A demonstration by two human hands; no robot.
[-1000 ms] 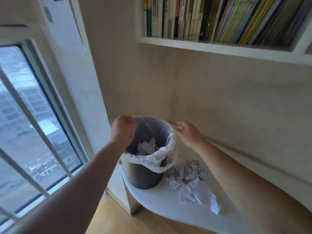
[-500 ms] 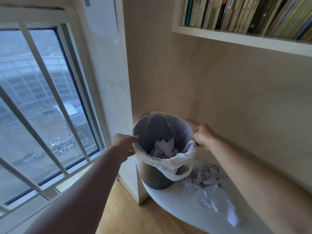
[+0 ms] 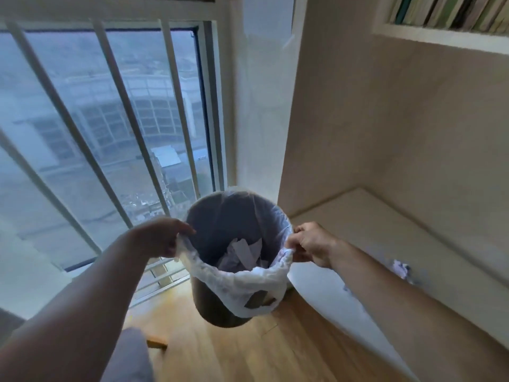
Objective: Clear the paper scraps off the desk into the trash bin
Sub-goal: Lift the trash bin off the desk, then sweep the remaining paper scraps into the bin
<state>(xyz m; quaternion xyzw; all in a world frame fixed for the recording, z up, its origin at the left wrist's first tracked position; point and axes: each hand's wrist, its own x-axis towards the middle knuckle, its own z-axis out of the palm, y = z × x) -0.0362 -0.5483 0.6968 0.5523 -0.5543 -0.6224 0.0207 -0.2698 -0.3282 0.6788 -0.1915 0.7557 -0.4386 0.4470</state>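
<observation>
A dark round trash bin (image 3: pixel 217 310) lined with a white plastic bag hangs in the air over the wooden floor, left of the white desk (image 3: pixel 325 296). My left hand (image 3: pixel 162 238) grips the bin's left rim. On the opposite rim, my right hand (image 3: pixel 311 245) is closed over the bag edge. Several paper scraps (image 3: pixel 241 253) lie inside the bin. A few crumpled paper scraps (image 3: pixel 400 268) stay on the desk behind my right forearm, partly hidden.
A barred window (image 3: pixel 104 128) fills the left side. The beige wall (image 3: pixel 413 128) backs the desk, with a bookshelf (image 3: pixel 446 37) above at top right. A grey chair edge (image 3: pixel 126 357) shows at the bottom, on the wooden floor (image 3: pixel 248 351).
Both hands have lifted the bin off the desk and carried it left, out over the floor. The scraps remaining on the desk now lie to the right.
</observation>
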